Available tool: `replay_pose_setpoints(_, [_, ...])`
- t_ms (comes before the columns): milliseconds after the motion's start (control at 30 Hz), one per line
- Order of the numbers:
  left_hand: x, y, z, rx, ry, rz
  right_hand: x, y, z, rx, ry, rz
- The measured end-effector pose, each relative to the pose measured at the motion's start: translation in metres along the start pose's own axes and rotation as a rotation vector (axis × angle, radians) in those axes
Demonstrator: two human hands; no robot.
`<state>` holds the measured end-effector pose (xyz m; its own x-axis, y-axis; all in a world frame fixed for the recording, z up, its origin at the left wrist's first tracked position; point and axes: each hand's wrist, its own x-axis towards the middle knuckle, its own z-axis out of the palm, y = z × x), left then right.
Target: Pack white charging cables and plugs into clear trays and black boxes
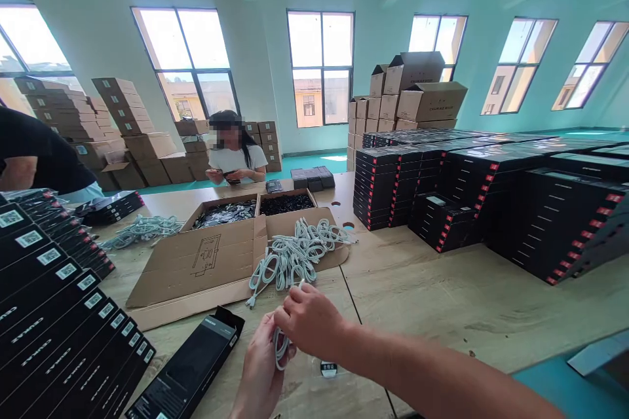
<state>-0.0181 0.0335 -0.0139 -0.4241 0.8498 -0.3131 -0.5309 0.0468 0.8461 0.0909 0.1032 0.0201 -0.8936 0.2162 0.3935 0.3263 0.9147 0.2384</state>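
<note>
My left hand (259, 373) and my right hand (310, 322) meet low in the middle, both closed on a coiled white cable (281, 346). The cable's loops show between the fingers, and one end sticks up by my right thumb. Just beyond the hands a pile of white coiled cables (295, 252) lies on a cardboard flap. A black retail box (189, 370) with an open end lies on the wooden table (442, 294) to the left of my left hand. A small black round sticker (328, 369) sits under my right wrist.
Black boxes (54, 314) are fanned out in rows at the left. Tall stacks of black boxes (491, 203) fill the right. An open carton (255, 209) holds bagged parts. A seated person (234, 156) works across the table; another person (34, 157) stands at left. Brown cartons (417, 98) are stacked behind.
</note>
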Motion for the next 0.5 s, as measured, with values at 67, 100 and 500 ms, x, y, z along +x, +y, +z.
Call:
replay_pose_setpoints(67, [0.001, -0.003, -0.001, 0.02, -0.005, 0.005, 0.001, 0.002, -0.004, 0.006, -0.009, -0.05])
replay_pose_setpoints(100, [0.002, -0.004, -0.001, 0.028, -0.008, 0.007, 0.001, 0.004, -0.006, 0.013, -0.02, -0.064])
replay_pose_setpoints(500, [0.001, -0.007, 0.0, 0.129, -0.007, 0.085, 0.005, 0.012, -0.01, 0.681, -0.147, 0.558])
